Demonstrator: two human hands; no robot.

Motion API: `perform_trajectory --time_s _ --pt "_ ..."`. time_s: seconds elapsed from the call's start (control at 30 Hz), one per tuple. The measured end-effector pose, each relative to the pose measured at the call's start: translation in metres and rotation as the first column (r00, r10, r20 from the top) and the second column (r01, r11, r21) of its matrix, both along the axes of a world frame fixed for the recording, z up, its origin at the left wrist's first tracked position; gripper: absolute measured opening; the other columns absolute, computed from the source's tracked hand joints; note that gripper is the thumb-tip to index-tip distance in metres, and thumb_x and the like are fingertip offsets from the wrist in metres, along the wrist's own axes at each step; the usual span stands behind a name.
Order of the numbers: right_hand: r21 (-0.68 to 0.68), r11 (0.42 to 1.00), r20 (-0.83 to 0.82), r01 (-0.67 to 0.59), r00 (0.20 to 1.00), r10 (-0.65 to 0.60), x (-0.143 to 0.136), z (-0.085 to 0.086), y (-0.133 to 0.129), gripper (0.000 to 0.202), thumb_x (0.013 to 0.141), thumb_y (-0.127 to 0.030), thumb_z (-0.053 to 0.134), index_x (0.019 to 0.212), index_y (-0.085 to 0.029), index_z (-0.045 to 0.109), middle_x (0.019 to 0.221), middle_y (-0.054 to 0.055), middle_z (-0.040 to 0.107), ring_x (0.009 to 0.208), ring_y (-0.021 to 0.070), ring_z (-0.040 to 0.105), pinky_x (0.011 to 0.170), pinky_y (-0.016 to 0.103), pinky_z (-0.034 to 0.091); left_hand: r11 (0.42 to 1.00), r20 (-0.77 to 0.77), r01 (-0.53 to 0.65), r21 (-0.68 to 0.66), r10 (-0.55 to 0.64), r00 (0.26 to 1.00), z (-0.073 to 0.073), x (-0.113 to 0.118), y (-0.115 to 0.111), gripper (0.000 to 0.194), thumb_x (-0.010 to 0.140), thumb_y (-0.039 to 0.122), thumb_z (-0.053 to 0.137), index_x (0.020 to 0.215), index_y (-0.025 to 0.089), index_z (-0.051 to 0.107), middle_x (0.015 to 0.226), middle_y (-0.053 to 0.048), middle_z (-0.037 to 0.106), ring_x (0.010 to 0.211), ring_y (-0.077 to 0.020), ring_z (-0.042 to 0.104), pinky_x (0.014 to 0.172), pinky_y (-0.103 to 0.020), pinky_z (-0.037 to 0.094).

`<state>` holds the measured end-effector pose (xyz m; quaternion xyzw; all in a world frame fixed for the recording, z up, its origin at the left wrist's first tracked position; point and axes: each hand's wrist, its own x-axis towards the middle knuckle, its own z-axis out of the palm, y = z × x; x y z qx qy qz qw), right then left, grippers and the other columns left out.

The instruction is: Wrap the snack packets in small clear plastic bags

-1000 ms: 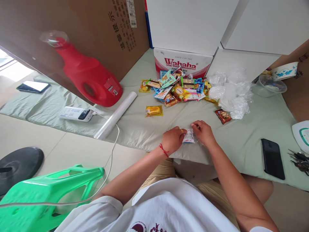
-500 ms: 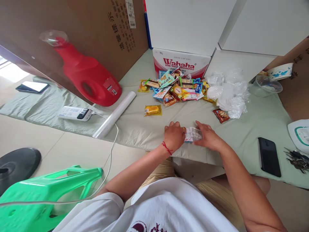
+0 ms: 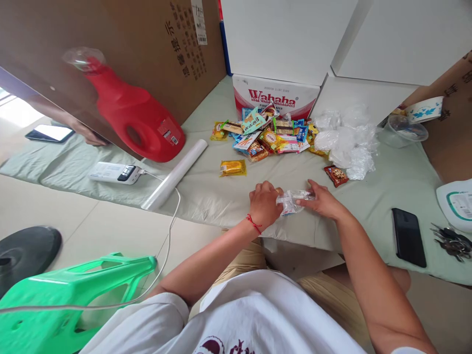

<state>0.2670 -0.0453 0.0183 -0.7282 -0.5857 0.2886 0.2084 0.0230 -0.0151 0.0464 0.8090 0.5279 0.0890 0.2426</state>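
Note:
Near the front edge of the cloth lies a small packet in crinkled clear plastic film [image 3: 290, 203]. My left hand [image 3: 264, 202], with a red string at the wrist, has its fingers curled on the packet's left end. At its right end, my right hand [image 3: 320, 200] pinches the film between thumb and fingers. A yellow snack pack [image 3: 233, 167] rests to the upper left of my hands, and a brown cookie packet [image 3: 336, 175] to the upper right. Behind them is a heap of mixed snacks [image 3: 269, 135], beside a pile of clear film bundles [image 3: 348, 140].
A film roll [image 3: 175, 174], a white power bank [image 3: 115, 173] with a cable and a red jug [image 3: 136, 115] are at left. At right are a black phone [image 3: 409, 237], keys [image 3: 452, 242] and a clear bowl [image 3: 405, 132]. A green stool [image 3: 55, 290] stands below left.
My right hand has shifted slightly right, and more clear film now stretches between my hands. At far left, another person's hand has appeared beside the cardboard.

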Motion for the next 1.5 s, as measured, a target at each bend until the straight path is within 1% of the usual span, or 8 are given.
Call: perform_trajectory --time_s 0.13,0.4,0.57,0.7,0.83,0.97,1.17,1.5 --pt "-0.108 0.986 0.088 -0.127 0.987 0.137 -0.018 0.005 0.0 0.025 0.089 -0.04 0.062 0.093 -0.018 0.073 0.085 0.005 0.066 0.082 0.0203 0.062 0.078 0.03 0.047 0.987 -0.018 -0.107 -0.122 0.106 0.994 -0.009 -0.003 0.009 0.053 0.075 0.049 0.077 0.118 0.019 0.067 0.143 -0.017 0.052 0.138 -0.0367 0.042 0.11 -0.049 0.04" --pt "0.065 0.988 0.339 -0.139 0.934 0.109 -0.078 0.025 -0.034 0.016 0.095 -0.022 0.048 0.099 -0.021 0.064 0.091 0.007 0.063 0.076 0.0191 0.057 0.068 0.028 0.038 0.992 -0.045 -0.015 -0.128 0.01 0.999 -0.004 0.004 -0.002 0.039 0.081 0.049 0.071 0.106 0.019 0.063 0.114 -0.015 0.065 0.113 -0.0334 0.06 0.093 -0.042 0.049" --pt "0.163 0.983 -0.103 0.083 0.992 -0.066 -0.099 0.012 -0.053 0.023 0.094 -0.027 0.045 0.101 -0.022 0.066 0.095 0.008 0.07 0.085 0.0225 0.064 0.078 0.034 0.048 1.0 0.036 0.003 0.013 -0.003 0.999 -0.001 0.011 -0.02 0.025 0.091 0.034 0.062 0.112 0.021 0.059 0.114 -0.012 0.061 0.099 -0.0265 0.062 0.079 -0.034 0.05" --pt "-0.002 0.951 -0.789 0.309 0.584 -0.192 -0.113 -0.004 -0.06 0.035 0.093 -0.051 0.054 0.109 -0.024 0.069 0.102 0.005 0.074 0.096 0.0232 0.068 0.082 0.036 0.055 0.973 0.064 0.083 0.213 -0.098 0.993 -0.011 0.02 -0.035 0.02 0.099 0.02 0.044 0.108 0.019 0.061 0.113 -0.016 0.058 0.114 -0.0317 0.054 0.091 -0.043 0.048" --pt "-0.126 0.916 -0.916 0.381 0.31 -0.254 -0.116 -0.009 -0.059 0.042 0.086 -0.062 0.065 0.104 -0.025 0.068 0.107 0.005 0.074 0.102 0.0238 0.069 0.083 0.035 0.057 0.946 0.286 0.218 0.241 -0.284 0.915 -0.028 0.024 -0.048 0.025 0.084 0.02 0.057 0.108 0.016 0.06 0.12 -0.02 0.057 0.119 -0.0347 0.052 0.102 -0.052 0.046" --pt "-0.131 0.895 -0.904 0.427 0.318 -0.284 -0.108 -0.005 -0.052 0.042 0.078 -0.057 0.078 0.102 -0.024 0.068 0.107 0.004 0.074 0.101 0.0228 0.069 0.085 0.034 0.057 0.956 0.646 0.266 0.123 -0.281 0.71 -0.037 0.014 -0.055 0.045 0.071 0.016 0.056 0.115 0.019 0.051 0.124 -0.017 0.059 0.119 -0.0288 0.057 0.105 -0.048 0.049" --pt "-0.075 0.895 -0.896 0.44 0.365 -0.254 -0.092 -0.001 -0.05 0.048 0.076 -0.055 0.081 0.11 -0.024 0.069 0.113 0.006 0.075 0.104 0.0248 0.07 0.087 0.038 0.058 0.914 0.701 -0.177 -0.365 0.395 0.593 -0.03 0.003 -0.034 0.019 0.09 0.031 0.055 0.106 0.021 0.05 0.114 -0.009 0.063 0.104 -0.0198 0.063 0.088 -0.033 0.054" --pt "-0.015 0.883 -0.773 0.469 0.555 -0.308 -0.071 0.001 -0.087 0.047 0.087 -0.05 0.074 0.131 -0.037 0.066 0.128 0.0 0.071 0.111 0.0251 0.068 0.082 0.038 0.064 0.804 0.8 0.263 -0.534 0.38 0.464 -0.029 0.068 -0.015 0.055 0.08 0.043 0.078 0.124 0.019 0.054 0.112 -0.008 0.07 0.1 -0.0208 0.067 0.088 -0.034 0.055"
